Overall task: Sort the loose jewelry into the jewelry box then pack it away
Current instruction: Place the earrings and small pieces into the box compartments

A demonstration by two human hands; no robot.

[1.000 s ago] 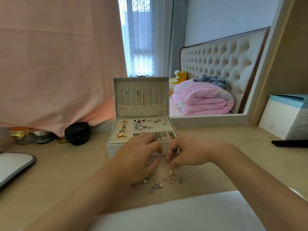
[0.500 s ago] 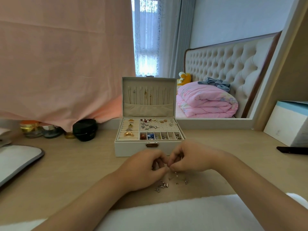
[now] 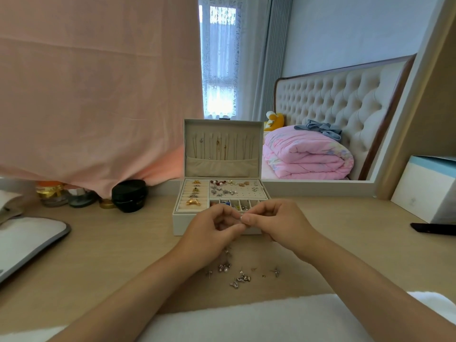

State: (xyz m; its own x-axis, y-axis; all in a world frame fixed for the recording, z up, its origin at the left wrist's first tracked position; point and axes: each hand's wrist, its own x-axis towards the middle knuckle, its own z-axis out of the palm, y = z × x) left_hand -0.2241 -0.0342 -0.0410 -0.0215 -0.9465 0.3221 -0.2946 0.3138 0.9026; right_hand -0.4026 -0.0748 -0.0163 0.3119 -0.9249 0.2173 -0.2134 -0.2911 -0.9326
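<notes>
A white jewelry box (image 3: 178,222) stands open on the wooden desk, lid upright with thin necklaces hanging inside. Its tray holds rings on the left, earrings at the back right and small compartments in front. Just before the box, my left hand (image 3: 212,233) and my right hand (image 3: 276,222) meet fingertip to fingertip, both pinching one tiny piece of jewelry too small to identify. A scatter of loose earrings (image 3: 240,274) lies on the desk below my hands.
A black round case (image 3: 129,195) and small jars (image 3: 53,193) sit at the back left. A grey-edged pad (image 3: 27,239) lies at the left, a white box (image 3: 429,188) and a dark flat object (image 3: 433,229) at the right. White cloth (image 3: 246,317) covers the near edge.
Both hands rose off the desk from the loose pile and came together in front of the box, now pinching a small piece between them. The camera tilted slightly.
</notes>
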